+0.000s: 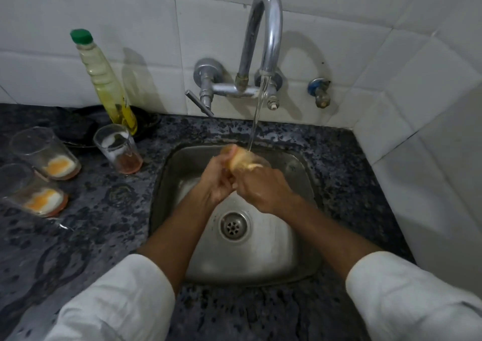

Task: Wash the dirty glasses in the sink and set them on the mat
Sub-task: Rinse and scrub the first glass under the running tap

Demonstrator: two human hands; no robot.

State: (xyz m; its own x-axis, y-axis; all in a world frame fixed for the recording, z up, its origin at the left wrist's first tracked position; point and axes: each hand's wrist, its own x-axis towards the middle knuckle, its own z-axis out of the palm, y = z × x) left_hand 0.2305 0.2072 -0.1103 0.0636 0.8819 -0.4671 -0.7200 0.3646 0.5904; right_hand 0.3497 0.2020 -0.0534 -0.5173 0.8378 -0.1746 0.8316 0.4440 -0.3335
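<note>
Over the steel sink [292, 249], my left hand [221, 181] and my right hand [260, 189] hold one clear glass [245, 159] between them, tilted on its side under the running water. The glass looks yellowish and blurred, and the fingers hide much of it. Water falls from the curved tap [268, 27] onto its far end. Three dirty glasses stand on the counter at the left: one with a reddish bottom [118, 149] and two with orange and white residue [45, 153] [31, 189]. No mat can be made out.
A yellow dish-soap bottle with a green cap [104, 80] leans by the wall, in front of a dark pan or plate [78, 129]. Dark speckled granite counter [104, 236] surrounds the sink. White tiled walls close in behind and at the right. A small side tap [319, 93] sticks out.
</note>
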